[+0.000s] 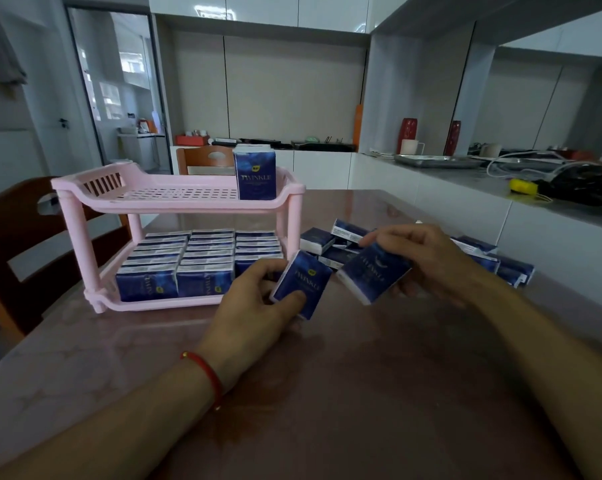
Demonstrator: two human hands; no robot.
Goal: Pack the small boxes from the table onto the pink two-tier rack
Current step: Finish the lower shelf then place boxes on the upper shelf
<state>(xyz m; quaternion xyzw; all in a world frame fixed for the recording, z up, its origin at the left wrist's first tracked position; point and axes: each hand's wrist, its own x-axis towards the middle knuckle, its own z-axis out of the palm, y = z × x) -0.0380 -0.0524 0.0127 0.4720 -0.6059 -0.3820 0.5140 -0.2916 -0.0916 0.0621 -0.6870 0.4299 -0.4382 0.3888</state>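
Note:
The pink two-tier rack [84, 188] stands on the table at the left. Its lower tier is packed with several rows of dark blue boxes [174, 265]. One blue box [255, 174] stands upright at the right end of the upper tier. My left hand [254, 303] grips a blue box [301, 284] in front of the rack's right end. My right hand [427, 258] holds another blue box [374, 275], tilted, just to the right. A loose pile of blue boxes [327, 242] lies on the table behind my hands, with more boxes [500, 263] to the right.
The brown glossy table [327, 393] stretches toward me. Wooden chairs [15, 244] stand at the left and behind the rack. A white counter [465, 174] with a metal tray, cups, cables and a black bag runs along the right.

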